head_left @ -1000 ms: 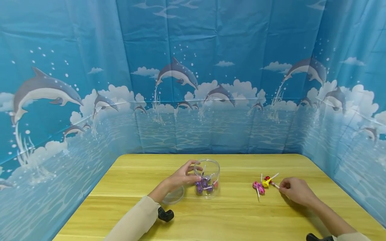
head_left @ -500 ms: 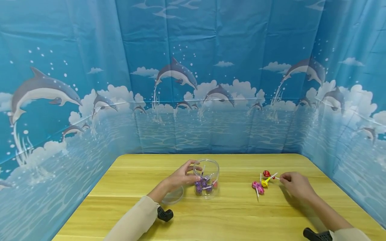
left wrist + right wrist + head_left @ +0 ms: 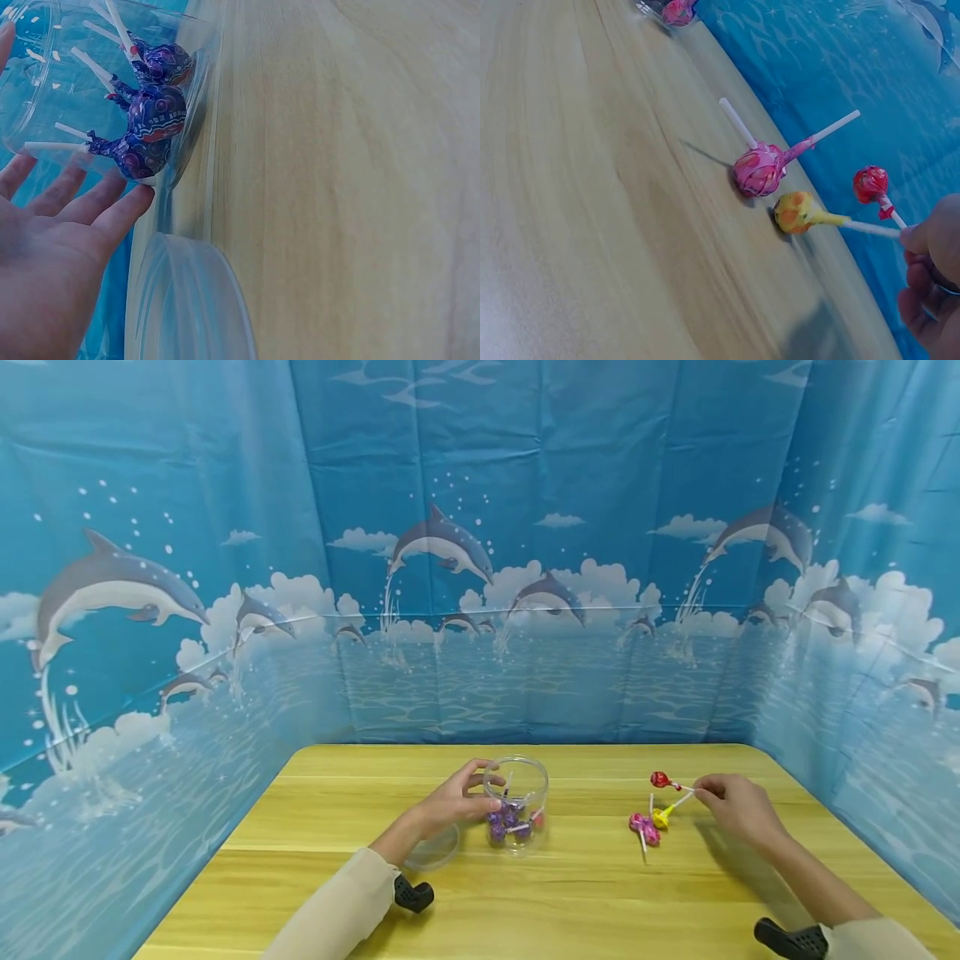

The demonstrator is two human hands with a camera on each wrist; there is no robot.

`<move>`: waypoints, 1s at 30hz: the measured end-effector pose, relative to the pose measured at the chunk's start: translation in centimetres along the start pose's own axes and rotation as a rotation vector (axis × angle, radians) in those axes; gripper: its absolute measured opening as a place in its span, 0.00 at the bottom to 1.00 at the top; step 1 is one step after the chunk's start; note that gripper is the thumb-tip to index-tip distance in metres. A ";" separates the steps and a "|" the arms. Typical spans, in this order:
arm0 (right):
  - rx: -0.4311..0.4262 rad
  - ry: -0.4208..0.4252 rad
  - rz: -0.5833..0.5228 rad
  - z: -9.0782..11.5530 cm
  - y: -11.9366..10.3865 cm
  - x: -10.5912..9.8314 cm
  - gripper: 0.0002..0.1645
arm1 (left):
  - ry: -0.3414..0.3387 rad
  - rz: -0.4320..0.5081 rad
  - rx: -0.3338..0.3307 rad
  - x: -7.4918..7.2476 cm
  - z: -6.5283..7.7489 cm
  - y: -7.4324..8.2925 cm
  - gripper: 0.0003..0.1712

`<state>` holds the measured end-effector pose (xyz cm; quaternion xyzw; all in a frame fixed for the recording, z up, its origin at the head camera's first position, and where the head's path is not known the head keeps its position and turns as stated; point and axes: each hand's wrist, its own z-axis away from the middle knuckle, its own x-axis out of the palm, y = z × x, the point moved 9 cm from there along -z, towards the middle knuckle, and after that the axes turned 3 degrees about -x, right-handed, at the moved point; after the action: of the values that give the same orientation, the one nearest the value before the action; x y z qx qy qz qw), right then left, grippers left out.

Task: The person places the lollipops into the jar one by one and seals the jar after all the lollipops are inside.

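My left hand [image 3: 455, 799] is wrapped around the near-left side of a clear round jar [image 3: 543, 789], thumb on one side and fingers on the other. Several purple-wrapped lollipops [image 3: 156, 112] and a pink one [image 3: 537, 819] lie inside it, white sticks jutting out at angles. On the right, thumb and forefinger of my right hand [image 3: 738, 810] pinch the white stick of a red lollipop [image 3: 659, 779], raised above the table with its head pointing left. Just below it are a yellow lollipop [image 3: 797, 212] and pink lollipops [image 3: 645, 829], close together on the table.
A clear round lid [image 3: 432, 850] lies on the yellow wood-grain table [image 3: 570, 902], left of the jar and beneath my left wrist. Behind and beside the table hangs a blue dolphin-print curtain [image 3: 480, 685].
My right hand has lifted the red lollipop up and away from the yellow and pink ones, which stay on the table. My left hand and the jar hold still.
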<state>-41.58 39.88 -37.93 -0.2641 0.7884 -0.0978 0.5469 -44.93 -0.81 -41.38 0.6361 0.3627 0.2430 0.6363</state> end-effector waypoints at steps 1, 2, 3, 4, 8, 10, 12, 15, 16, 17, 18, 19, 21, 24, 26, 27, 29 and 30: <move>-0.002 0.003 0.000 -0.1 -0.1 -0.1 0.11 | 0.000 -0.003 -0.003 0.0 0.0 0.0 0.38; -0.004 0.005 -0.003 -0.1 -0.2 -0.1 0.11 | -0.002 -0.004 -0.004 0.0 0.0 0.1 0.37; -0.005 0.006 -0.009 -0.2 -0.3 -0.1 0.11 | -0.003 -0.006 -0.005 0.0 0.1 0.1 0.37; -0.007 0.007 -0.014 -0.2 -0.4 -0.2 0.12 | -0.004 -0.008 -0.006 0.0 0.1 0.1 0.37; -0.015 0.011 -0.035 -0.4 -0.8 -0.4 0.12 | -0.005 -0.011 -0.007 0.0 0.1 0.2 0.37; -0.016 0.011 -0.041 -0.6 -1.1 -0.5 0.12 | -0.005 -0.011 -0.008 0.0 0.1 0.2 0.37; -0.015 0.007 -0.044 -0.7 -1.4 -0.6 0.12 | -0.006 -0.009 -0.008 0.0 0.1 0.2 0.37; -0.013 -0.003 -0.058 -0.9 -1.7 -0.6 0.13 | -0.006 -0.007 -0.007 0.0 0.1 0.1 0.37; -0.010 -0.009 -0.067 -0.9 -1.8 -0.6 0.13 | -0.007 -0.007 -0.007 0.0 0.1 0.1 0.37; -0.009 -0.012 -0.071 -1.0 -1.9 -0.6 0.13 | -0.007 -0.007 -0.006 0.0 0.1 0.1 0.37; -0.007 -0.015 -0.075 -1.1 -2.0 -0.6 0.13 | -0.007 -0.008 -0.005 0.0 0.1 0.1 0.36; -0.007 -0.017 -0.078 -1.1 -2.2 -0.6 0.13 | -0.008 -0.009 -0.004 0.0 0.0 0.1 0.36; -0.011 -0.021 -0.082 -1.2 -2.5 -0.6 0.13 | -0.009 -0.010 -0.003 -0.1 0.0 0.0 0.36; -0.023 -0.020 -0.092 -1.4 -3.3 -0.6 0.13 | -0.009 -0.010 -0.005 -0.1 0.0 -0.1 0.36; -0.030 -0.023 -0.105 -1.7 -3.8 -0.4 0.13 | -0.008 -0.009 -0.007 -0.1 0.0 -0.1 0.36; -0.033 -0.024 -0.113 -1.8 -4.1 -0.4 0.13 | -0.007 -0.009 -0.008 -0.1 0.0 -0.1 0.36; -0.029 -0.026 -0.129 -2.0 -4.5 -0.2 0.13 | -0.006 -0.007 -0.009 -0.1 0.0 -0.1 0.36; -0.031 -0.026 -0.133 -2.1 -4.8 -0.1 0.13 | -0.006 -0.008 -0.009 -0.1 0.0 -0.1 0.36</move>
<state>-41.93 35.62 -34.88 -0.3259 0.7633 -0.1182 0.5452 -45.00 -0.91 -41.47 0.6326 0.3623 0.2400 0.6411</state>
